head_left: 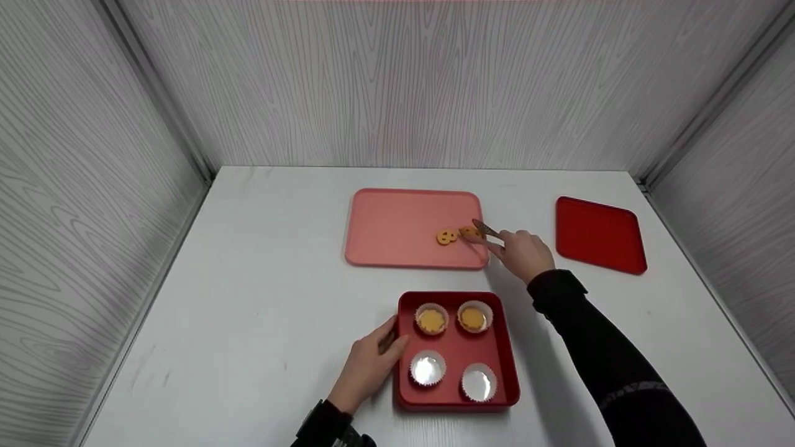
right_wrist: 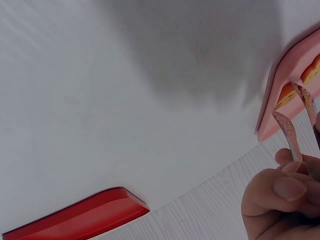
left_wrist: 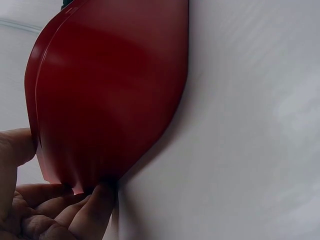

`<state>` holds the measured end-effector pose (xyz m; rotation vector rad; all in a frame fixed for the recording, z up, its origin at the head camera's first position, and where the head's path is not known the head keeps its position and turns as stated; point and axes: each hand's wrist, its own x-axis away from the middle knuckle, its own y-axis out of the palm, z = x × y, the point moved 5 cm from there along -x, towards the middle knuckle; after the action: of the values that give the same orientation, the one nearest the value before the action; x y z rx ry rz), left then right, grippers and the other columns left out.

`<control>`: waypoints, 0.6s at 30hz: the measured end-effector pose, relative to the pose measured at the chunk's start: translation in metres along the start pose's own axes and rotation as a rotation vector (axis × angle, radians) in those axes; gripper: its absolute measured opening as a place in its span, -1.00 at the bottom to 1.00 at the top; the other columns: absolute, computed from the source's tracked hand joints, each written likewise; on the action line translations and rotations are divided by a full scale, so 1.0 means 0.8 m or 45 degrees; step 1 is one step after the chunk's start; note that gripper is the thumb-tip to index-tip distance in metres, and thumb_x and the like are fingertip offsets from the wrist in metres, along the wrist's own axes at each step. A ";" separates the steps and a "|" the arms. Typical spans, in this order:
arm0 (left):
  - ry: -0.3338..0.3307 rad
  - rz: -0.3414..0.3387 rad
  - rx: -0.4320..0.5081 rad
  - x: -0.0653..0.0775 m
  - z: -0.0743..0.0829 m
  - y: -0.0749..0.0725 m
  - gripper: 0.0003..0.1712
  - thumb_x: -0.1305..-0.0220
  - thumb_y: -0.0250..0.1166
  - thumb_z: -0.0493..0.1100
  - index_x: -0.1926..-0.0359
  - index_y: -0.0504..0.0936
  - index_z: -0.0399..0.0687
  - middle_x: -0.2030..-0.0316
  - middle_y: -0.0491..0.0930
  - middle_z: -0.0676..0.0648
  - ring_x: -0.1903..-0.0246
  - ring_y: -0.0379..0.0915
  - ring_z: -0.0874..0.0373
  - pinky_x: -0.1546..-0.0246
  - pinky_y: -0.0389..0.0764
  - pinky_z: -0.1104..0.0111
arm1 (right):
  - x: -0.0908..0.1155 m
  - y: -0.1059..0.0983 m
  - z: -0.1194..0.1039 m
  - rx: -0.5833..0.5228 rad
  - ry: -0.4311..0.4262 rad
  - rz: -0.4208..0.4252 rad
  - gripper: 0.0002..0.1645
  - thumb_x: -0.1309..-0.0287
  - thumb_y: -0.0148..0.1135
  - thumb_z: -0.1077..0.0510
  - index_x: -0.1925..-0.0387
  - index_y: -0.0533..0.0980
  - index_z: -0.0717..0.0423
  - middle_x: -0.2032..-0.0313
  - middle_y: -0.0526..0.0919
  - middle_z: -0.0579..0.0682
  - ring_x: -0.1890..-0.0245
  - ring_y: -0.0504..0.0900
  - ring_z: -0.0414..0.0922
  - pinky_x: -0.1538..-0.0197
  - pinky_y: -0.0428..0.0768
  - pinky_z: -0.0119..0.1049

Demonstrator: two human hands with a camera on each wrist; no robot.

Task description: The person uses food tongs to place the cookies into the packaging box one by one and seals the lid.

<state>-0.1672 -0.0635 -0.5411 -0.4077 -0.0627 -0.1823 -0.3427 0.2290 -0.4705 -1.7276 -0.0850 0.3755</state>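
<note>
My right hand (head_left: 525, 253) holds a pair of small metal tongs (head_left: 487, 228), their tips apart over the right end of the pink tray (head_left: 391, 226). One of two golden-brown cookies (head_left: 471, 232) lies at the tong tips, partly covered by them; the other cookie (head_left: 443, 237) is just to its left. In the right wrist view the slotted tong tip (right_wrist: 285, 122) shows close to the tray's edge. My left hand (head_left: 367, 366) grips the left wall of a red square box (head_left: 453, 347), thumb over the rim and fingers against the outside.
Several paper cups stand in the box; the back-left cup (head_left: 431, 319) and back-right cup (head_left: 475, 316) hold yellow pieces, while the front ones show shiny bottoms. A red tray (head_left: 599, 236) lies at the right. Wood-grain panels (head_left: 404, 87) enclose the white table (head_left: 261, 298).
</note>
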 end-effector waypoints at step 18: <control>0.014 0.007 0.008 0.002 0.002 0.000 -0.25 -0.49 0.21 0.15 -0.51 0.34 -0.15 -0.42 0.39 -0.21 -0.43 0.29 -0.10 -0.44 0.32 0.04 | 0.002 -0.001 0.000 -0.011 0.033 -0.081 -0.44 -0.41 0.22 -0.21 0.43 0.68 0.19 0.66 0.58 0.06 0.62 0.54 0.01 0.51 0.46 -0.12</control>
<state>-0.1661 -0.0634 -0.5394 -0.4007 -0.0516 -0.1788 -0.3412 0.2298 -0.4698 -1.7338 -0.1228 0.3063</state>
